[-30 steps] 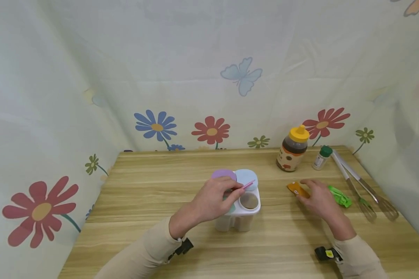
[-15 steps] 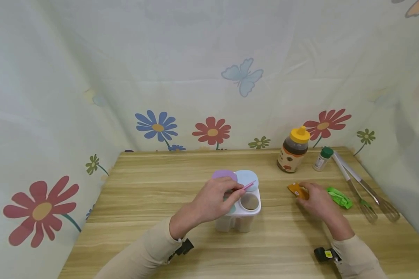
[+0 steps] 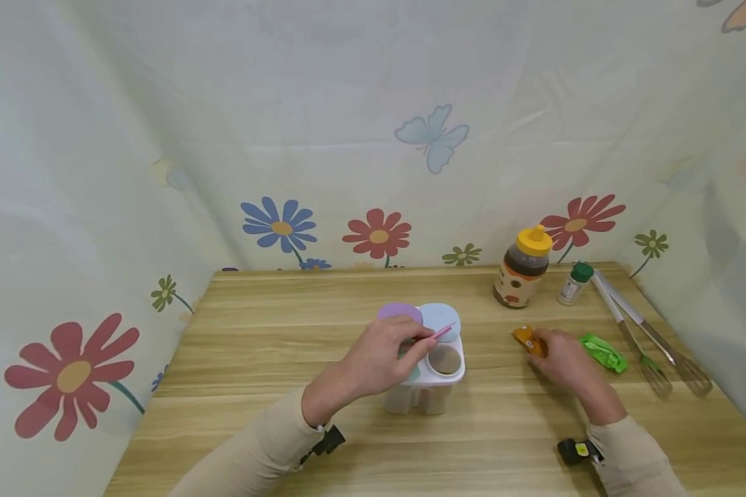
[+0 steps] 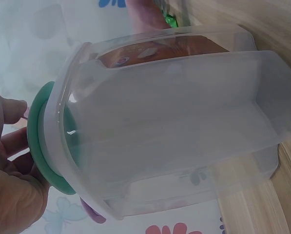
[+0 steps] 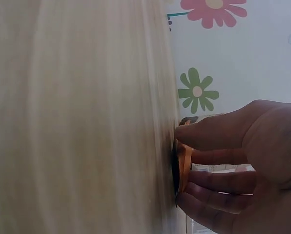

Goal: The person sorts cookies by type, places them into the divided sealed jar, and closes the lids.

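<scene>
a: how are the grips seen?
b: a thin pink stick point(image 3: 440, 331) is pinched by the left hand point(image 3: 382, 357) over the clear condiment container point(image 3: 425, 379), mid-desk. the small orange lid point(image 3: 528, 339), flat on the desk, is clasped by the right hand point(image 3: 562, 359).
a: and around them?
b: a wood-grain desk point(image 3: 273, 359) is enclosed by flowered curtain point(image 3: 99, 207); a honey bottle point(image 3: 522, 268), spice jar point(image 3: 575, 281), green packet point(image 3: 604, 351) and whisk point(image 3: 653, 338) are set at the right.

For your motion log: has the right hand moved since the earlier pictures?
Yes, slightly: the right hand has closed in leftward over the orange lid, away from the green packet.
</scene>
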A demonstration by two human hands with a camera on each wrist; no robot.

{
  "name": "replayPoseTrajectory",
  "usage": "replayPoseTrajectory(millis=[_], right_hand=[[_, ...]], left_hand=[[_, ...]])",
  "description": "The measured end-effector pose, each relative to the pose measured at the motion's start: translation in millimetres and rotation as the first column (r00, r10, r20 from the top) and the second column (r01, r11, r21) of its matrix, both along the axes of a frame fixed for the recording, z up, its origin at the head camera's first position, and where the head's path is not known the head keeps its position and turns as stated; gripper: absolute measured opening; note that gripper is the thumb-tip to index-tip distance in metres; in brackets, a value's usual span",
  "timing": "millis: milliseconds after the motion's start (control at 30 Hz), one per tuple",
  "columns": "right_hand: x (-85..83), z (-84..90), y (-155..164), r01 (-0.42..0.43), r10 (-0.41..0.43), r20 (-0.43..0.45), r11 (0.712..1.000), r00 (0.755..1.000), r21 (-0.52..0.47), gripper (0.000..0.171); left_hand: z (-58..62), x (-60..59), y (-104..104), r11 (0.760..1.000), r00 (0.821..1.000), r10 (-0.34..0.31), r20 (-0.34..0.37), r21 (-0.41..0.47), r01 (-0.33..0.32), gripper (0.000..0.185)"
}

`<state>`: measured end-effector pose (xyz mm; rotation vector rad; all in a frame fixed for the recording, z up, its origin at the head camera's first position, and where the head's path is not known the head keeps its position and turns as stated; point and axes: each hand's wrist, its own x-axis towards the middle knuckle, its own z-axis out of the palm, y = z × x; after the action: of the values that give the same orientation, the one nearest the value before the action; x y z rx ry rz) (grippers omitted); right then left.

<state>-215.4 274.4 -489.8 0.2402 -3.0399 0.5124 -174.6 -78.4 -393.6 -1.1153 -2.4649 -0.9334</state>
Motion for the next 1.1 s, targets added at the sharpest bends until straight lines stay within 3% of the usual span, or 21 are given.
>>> replayPoseTrajectory(millis=[200, 467, 733, 867, 1100], right_hand=[[-4.4, -2.4, -1.5, -0.018, 0.018, -0.042, 1.0, 0.999, 0.011, 0.038], [-8.6, -2.0, -5.0, 0.035, -0.035, 0.01, 0.999, 0.999, 0.022, 0.03], [-9.3, 1.4, -3.4, 0.07, -0.069, 0.065, 0.998, 0.996, -0.008, 0.047], [-9.5, 3.6, -0.6, 0.055, -0.053, 0.041, 0.998, 0.998, -0.034, 0.049], [-6.8, 6.5, -3.1, 0.047, -0.048, -0.021, 0.997, 0.999, -0.067, 0.034]], left_hand=[[-0.5, -0.4, -0.3, 1.0, 1.0, 0.006, 0.013, 0.001, -0.006, 0.018], [-1.8, -1.0, -0.4, 1.0, 1.0, -0.004, -0.008, 0.001, 0.004, 0.019], [-1.8, -1.4, 0.5, 1.0, 1.0, -0.004, -0.016, 0.01, 0.004, 0.017], [-0.8, -1.0, 0.6, 1.0, 1.0, 0.001, 0.004, 0.001, -0.001, 0.018], [-0.2, -0.3, 0.6, 1.0, 1.0, 0.01, 0.023, -0.009, -0.01, 0.018]])
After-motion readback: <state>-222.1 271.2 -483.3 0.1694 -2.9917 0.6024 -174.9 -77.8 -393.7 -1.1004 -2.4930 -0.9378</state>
